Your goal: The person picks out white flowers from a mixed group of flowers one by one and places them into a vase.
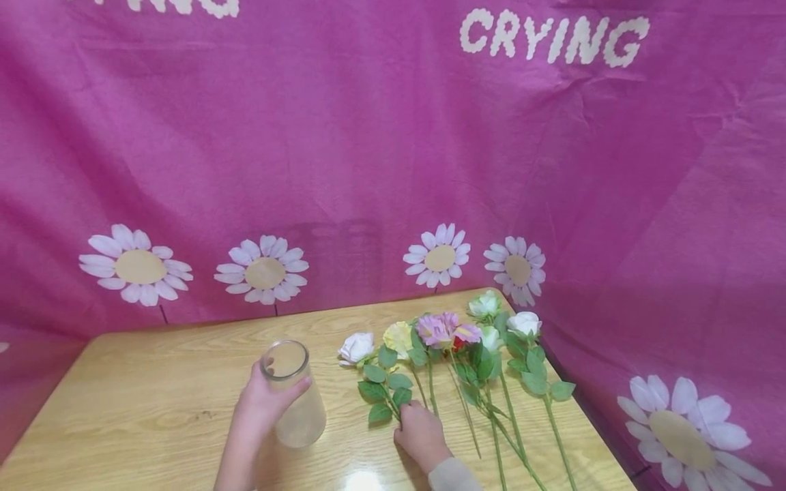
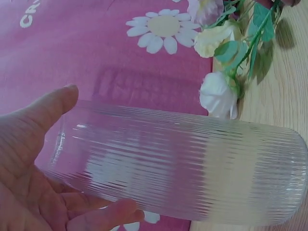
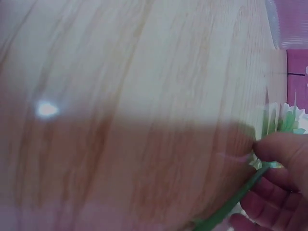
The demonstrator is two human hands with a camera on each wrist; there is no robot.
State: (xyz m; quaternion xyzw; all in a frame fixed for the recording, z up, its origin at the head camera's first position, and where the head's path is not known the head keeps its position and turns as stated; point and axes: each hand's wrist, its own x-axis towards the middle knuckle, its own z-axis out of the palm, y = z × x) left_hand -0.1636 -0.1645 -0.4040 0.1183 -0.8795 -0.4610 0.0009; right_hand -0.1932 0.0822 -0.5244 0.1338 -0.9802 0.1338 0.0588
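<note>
Left hand [image 1: 260,402] fingers curled round the ribbed glass vase [image 1: 293,395], upright on the table [image 1: 153,409]. Right hand [image 1: 420,433] pinches the green stem [image 3: 240,197] of the white rose [image 1: 357,347], lying just right of the vase. More flowers [image 1: 485,341] lie further right.

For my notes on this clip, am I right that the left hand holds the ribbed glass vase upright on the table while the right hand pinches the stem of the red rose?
Not quite: the left hand does hold the ribbed glass vase upright on the table, but the right hand pinches the stem of the white rose, not a red one. The head view shows this.
</note>
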